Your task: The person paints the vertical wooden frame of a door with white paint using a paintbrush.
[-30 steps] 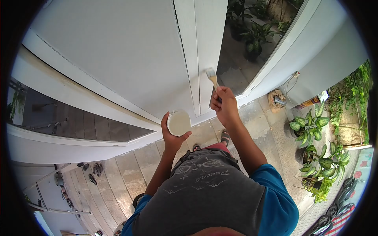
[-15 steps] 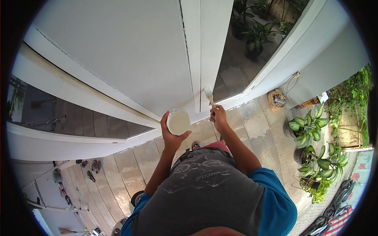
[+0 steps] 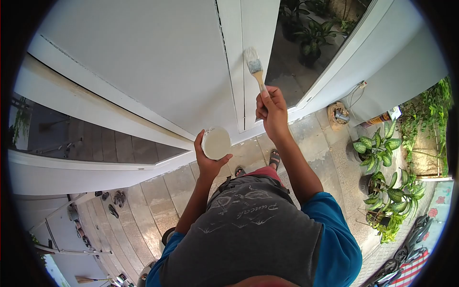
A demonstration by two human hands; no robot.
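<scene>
1. The cup's [image 3: 216,142] content is hard to tell; only a pale surface shows.
2. A white door frame [image 3: 253,28] stands at 12 o'clock, tiled floor [image 3: 158,201] below, potted plants [image 3: 382,167] at 3 o'clock.
3. The right hand [image 3: 271,111] is closed around the paintbrush [image 3: 254,67], whose whitish bristles touch the frame; the left hand [image 3: 208,160] grips the cup.

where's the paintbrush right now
In the head view the paintbrush is held up by the right hand, its bristles against the white door frame, above and right of the paint cup in the left hand.
</scene>
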